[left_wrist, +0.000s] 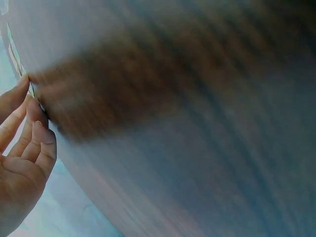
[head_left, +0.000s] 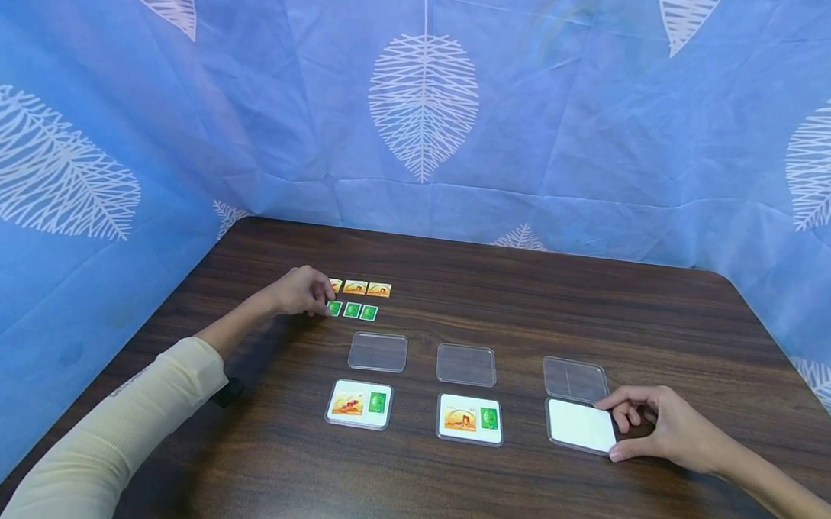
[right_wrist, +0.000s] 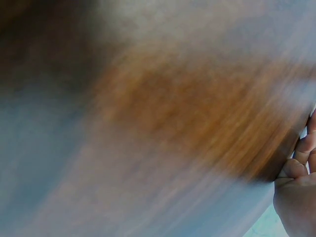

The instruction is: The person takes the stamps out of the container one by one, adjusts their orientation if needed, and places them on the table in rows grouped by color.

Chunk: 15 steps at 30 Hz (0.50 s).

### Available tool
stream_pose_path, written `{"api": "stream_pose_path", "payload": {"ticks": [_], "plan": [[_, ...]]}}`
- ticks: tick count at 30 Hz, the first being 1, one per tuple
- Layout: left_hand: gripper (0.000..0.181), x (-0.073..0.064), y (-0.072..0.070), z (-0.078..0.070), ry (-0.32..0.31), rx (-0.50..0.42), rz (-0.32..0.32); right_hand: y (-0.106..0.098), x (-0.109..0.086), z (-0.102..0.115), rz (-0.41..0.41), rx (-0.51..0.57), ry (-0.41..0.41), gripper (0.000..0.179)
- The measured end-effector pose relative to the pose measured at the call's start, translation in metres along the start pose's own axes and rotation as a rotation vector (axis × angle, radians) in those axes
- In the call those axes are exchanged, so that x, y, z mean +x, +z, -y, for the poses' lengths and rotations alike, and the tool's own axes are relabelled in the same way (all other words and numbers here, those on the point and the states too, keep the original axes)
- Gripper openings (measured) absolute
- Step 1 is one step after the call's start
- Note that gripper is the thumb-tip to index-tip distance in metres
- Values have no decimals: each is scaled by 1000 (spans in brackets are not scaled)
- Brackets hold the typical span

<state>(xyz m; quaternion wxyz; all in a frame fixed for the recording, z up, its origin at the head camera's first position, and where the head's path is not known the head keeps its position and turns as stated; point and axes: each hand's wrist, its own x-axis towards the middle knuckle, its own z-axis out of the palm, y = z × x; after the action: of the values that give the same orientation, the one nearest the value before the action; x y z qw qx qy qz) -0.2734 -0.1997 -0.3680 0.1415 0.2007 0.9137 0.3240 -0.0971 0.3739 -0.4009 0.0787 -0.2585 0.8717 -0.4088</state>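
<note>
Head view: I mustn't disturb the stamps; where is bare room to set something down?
Widest: tabletop right of the orange stamps, between clear lids and blue curtain. Another: in front of the cases, right of the sleeve. Crowded: stamps to cases, with the left hand at the green stamps and the right hand holding the rightmost case.
</note>
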Motion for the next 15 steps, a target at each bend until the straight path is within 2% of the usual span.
{"api": "stream_pose_path", "payload": {"ticks": [8,15], "plan": [[17,-4,-3,-6,0,-1,-1,0,1,2,8,0,-4,47],[24,-12,-8,-21,108,-15,-48,-2,3,2,22,-9,-82,50]]}}
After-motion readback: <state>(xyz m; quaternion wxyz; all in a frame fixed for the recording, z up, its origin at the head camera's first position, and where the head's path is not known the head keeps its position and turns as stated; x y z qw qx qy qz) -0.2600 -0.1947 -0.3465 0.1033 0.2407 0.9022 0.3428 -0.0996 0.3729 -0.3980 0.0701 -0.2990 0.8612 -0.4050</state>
